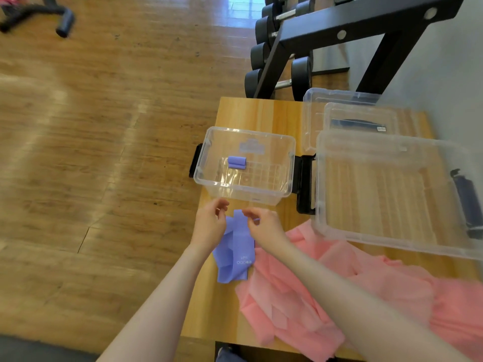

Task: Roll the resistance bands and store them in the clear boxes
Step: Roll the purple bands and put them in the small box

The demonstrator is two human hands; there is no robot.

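A purple resistance band (236,253) lies unrolled and creased on the wooden table (264,113), just in front of a small clear box (286,190). A rolled purple band (236,162) sits inside that box. My left hand (210,222) and my right hand (264,224) hover over the far end of the flat purple band. The fingers of both hands are curled, and my right hand pinches the band's edge. A heap of pink bands (326,291) lies to the right of the purple one.
A large clear box (332,231) with black latches stands to the right, and two clear lids (313,105) lie behind it. A black dumbbell rack (285,48) stands beyond the table. Wooden floor lies to the left of the table edge.
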